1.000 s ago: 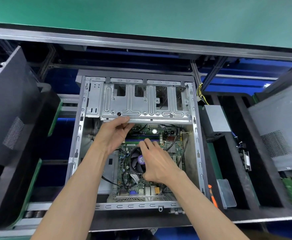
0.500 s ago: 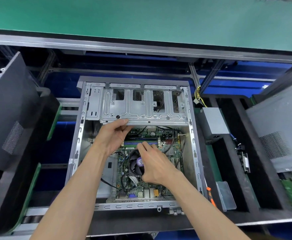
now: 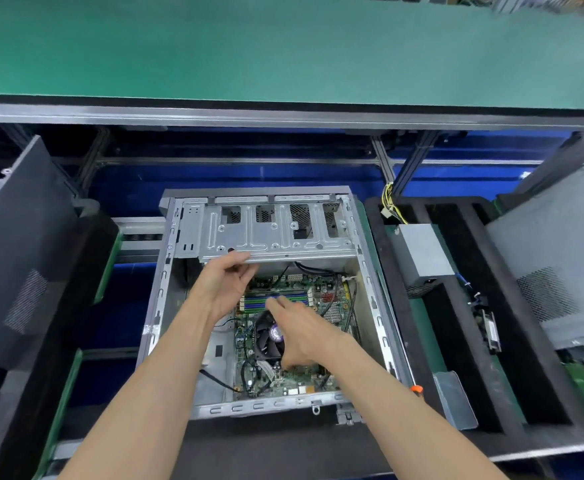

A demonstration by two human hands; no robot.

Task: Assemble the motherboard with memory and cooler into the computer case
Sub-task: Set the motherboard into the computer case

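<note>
Hands (image 3: 226, 284) (image 3: 304, 336) reach over motherboard (image 3: 321, 299) inside case (image 3: 377, 306).

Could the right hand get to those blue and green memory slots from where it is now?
Probably yes. The right hand is open above the cooler fan, its fingertips already at the memory slots. The drive cage, held by the left hand, sits beyond the slots.

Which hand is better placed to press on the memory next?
Probably the right hand: its fingertips already reach the memory slots. The left hand grips the drive cage edge.
</note>
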